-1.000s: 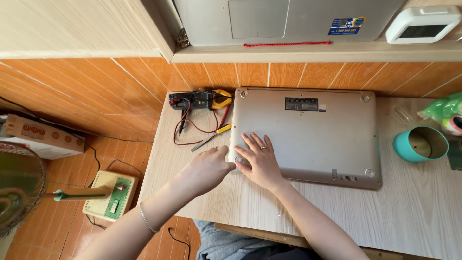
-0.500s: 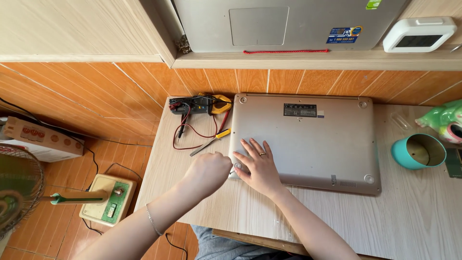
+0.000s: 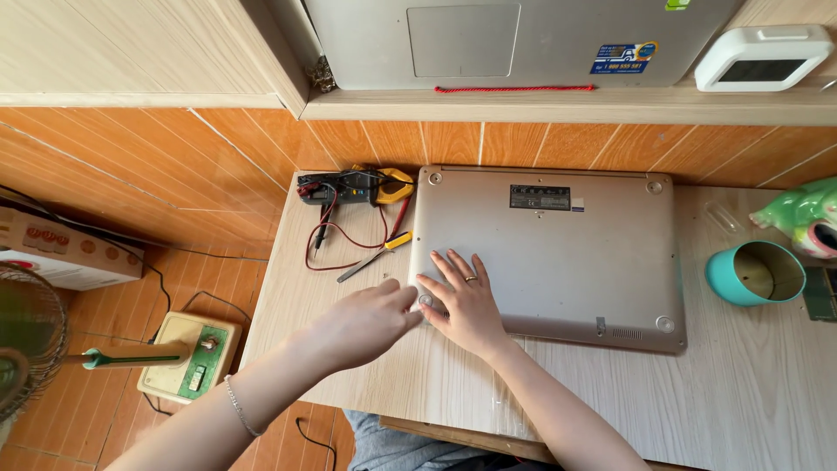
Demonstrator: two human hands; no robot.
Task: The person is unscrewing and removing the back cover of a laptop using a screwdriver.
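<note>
A silver laptop (image 3: pixel 558 253) lies closed and bottom-up on the light wooden table (image 3: pixel 750 401), its far edge close to the tiled wall and its base panel with round feet at the corners facing the camera. The right hand (image 3: pixel 466 305) rests flat on the near left corner of the base, fingers spread and open, a ring on one finger, gripping nothing. The left hand (image 3: pixel 362 327) lies just left of that corner on the table, fingers loosely curled with the tips at the laptop's edge; whether it holds any small item cannot be determined, as the fingertips are turned away. A bracelet sits on the left wrist. Left of the laptop, on the far part of the table, lies a clamp meter (image 3: pixel 353 186) with yellow jaws and red and black test leads (image 3: pixel 327 235) looped toward the near side, and beside them a screwdriver with a yellow handle (image 3: pixel 375 255), just beside the laptop's left edge. To the right of the laptop stands a teal cup (image 3: pixel 754 273), and beyond it a green figurine (image 3: pixel 802 214), cut off by the frame. On a shelf above the wall sit a second grey laptop (image 3: pixel 514 39) and a white device (image 3: pixel 763 57), both partly cut off. On the floor at left stand a fan (image 3: pixel 30 349), partly out of frame, and a beige box with a green panel (image 3: pixel 187 358).
</note>
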